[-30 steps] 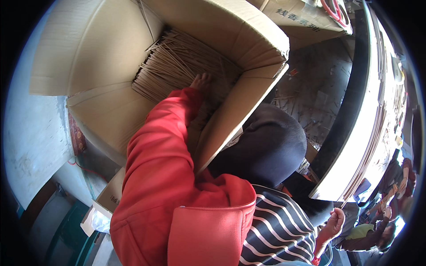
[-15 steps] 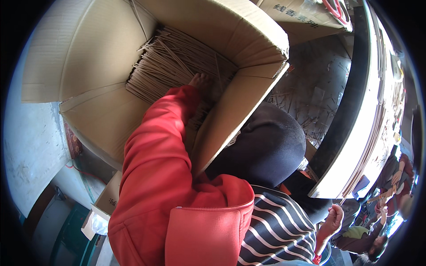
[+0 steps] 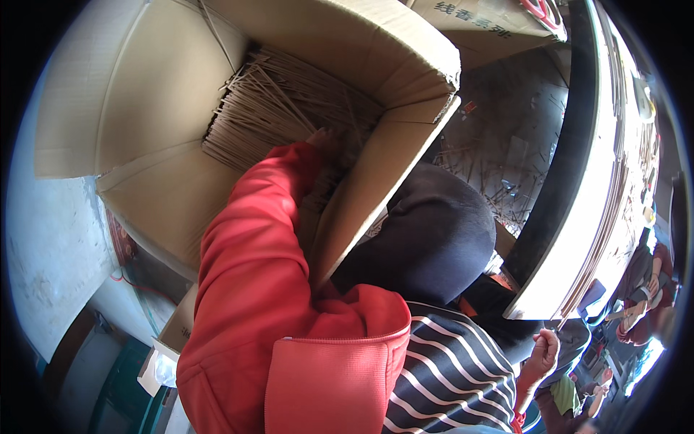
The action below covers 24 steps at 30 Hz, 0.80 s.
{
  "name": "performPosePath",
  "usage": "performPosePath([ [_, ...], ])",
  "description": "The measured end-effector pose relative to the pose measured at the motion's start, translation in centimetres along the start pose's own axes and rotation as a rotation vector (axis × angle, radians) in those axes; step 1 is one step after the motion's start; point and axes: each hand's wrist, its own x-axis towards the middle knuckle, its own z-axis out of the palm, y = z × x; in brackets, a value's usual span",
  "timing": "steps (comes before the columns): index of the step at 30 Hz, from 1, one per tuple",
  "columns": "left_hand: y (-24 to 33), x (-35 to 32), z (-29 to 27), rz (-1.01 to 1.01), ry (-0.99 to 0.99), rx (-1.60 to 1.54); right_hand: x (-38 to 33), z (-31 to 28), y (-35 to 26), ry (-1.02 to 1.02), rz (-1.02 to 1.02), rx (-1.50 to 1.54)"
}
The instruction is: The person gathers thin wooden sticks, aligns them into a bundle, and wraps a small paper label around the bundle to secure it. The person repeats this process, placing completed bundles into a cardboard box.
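Littered concrete floor [image 3: 506, 145], pale wall [image 3: 50, 246], seemingly outdoors

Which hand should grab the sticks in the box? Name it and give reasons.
Left. The left hand reaches inside the cardboard box, at the thin sticks; the right hand is curled low, outside the box.

One head-worn fisheye looks steeply down, close above the cardboard box [image 3: 289, 94].

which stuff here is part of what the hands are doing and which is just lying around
In use:
- left hand, reaching into the box
- open cardboard box
- thin sticks stacked inside it

Lying about:
- second carton behind
- scattered sticks on the floor
- pale board on the right
- right hand, loosely curled, away from the box
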Motion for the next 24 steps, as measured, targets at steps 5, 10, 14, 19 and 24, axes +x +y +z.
performPosePath([
  [5, 0.2, 0.2, -2.2, 0.024, -0.207, -0.022, -0.4, -0.3, 0.9, 0.006, 0.011, -0.003],
  [10, -0.5, 0.7, -1.4, 0.081, -0.198, -0.034, -0.5, 0.0, 1.1, -0.003, 0.018, 0.021],
  [14, -1.2, 0.7, 0.2, 0.116, -0.199, -0.022, -0.1, 0.1, 1.1, -0.010, 0.023, 0.008],
  [19, -2.1, 0.6, -2.5, 0.129, -0.277, -0.089, -0.7, 0.5, 2.1, -0.001, 0.007, 0.053],
  [24, -2.3, -2.0, -8.1, 0.109, -0.168, -0.230, -1.1, 0.8, 2.7, 0.018, -0.025, 0.116],
])
